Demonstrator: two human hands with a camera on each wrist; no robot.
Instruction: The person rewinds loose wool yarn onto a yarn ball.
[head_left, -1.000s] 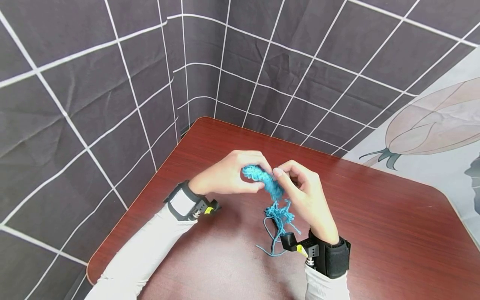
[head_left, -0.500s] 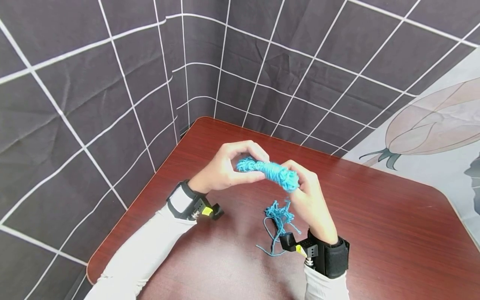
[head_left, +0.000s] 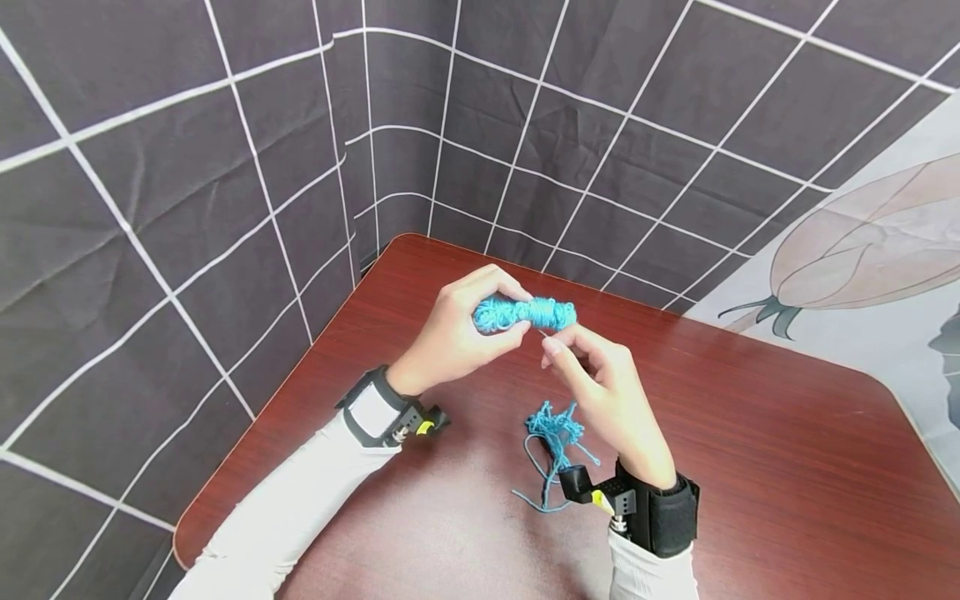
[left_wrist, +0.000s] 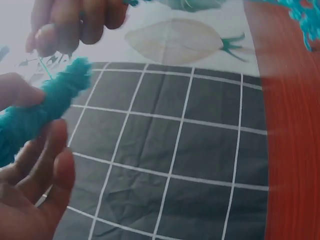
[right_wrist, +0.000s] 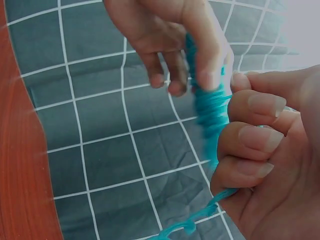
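A hank of bright blue cord [head_left: 551, 313], wound tightly round its middle, is raised above the table. My left hand [head_left: 457, 329] grips its left part between thumb and fingers. Just right of it, my right hand [head_left: 611, 383] pinches a thin strand that runs to the windings. In the right wrist view the wound hank [right_wrist: 211, 117] points downward, the right fingers are curled, and the cord's tail [right_wrist: 200, 217] trails out below them. The left wrist view shows the strand taut between the hank [left_wrist: 65, 92] and the right fingertips.
A loose tangle of the same cord [head_left: 557, 429] lies on the reddish-brown table [head_left: 780, 433] below the hands, near the right wrist camera. Dark cloth with white grid lines [head_left: 570, 142] hangs behind and left. A pale, flower-patterned cloth [head_left: 862, 242] hangs at the right.
The hank has turned from slanting down to the right to nearly level, moving slightly farther off. My right hand was against its right end and now pulls the strand just in front of it.
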